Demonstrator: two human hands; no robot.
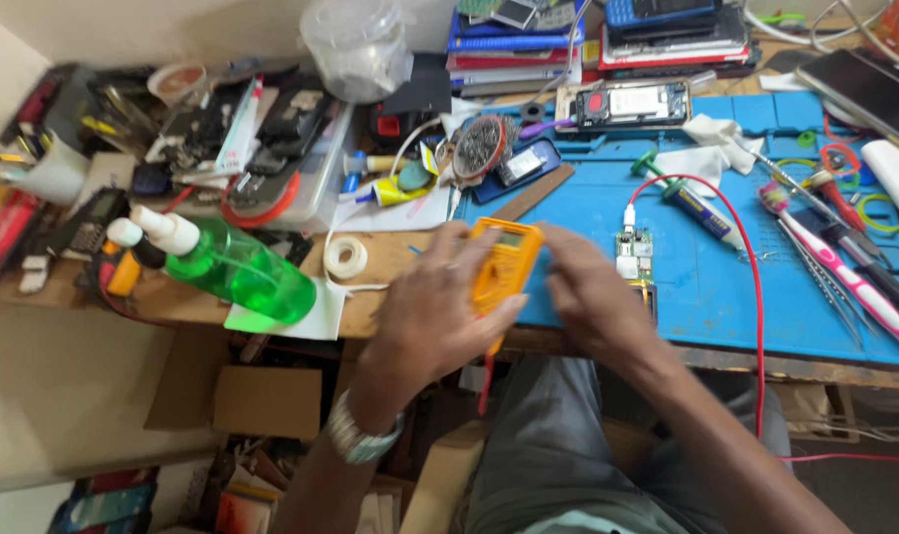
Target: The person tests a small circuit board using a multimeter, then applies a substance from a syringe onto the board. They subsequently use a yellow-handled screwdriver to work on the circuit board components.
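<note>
I see my left hand wrapped around a yellow meter at the near edge of the counter, fingers curled over its left side and thumb under its lower end. The meter sits tilted, its small screen facing up, just where the bare wood meets the blue mat. My right hand hovers just to the right of the meter with its fingers loosely bent; it is blurred, and I cannot tell whether it grips anything or only touches the meter's edge. A metal watch shows on my left wrist.

Just beyond my right hand, a small circuit board lies on the mat with a white plug in its far end, and a red wire loops from it over the near edge. A green spray bottle lies on its side toward the left end of the counter, with a roll of white tape between it and my left hand. A pink toothbrush and tweezers lie near the right edge. An opened phone rests at the mat's far edge.
</note>
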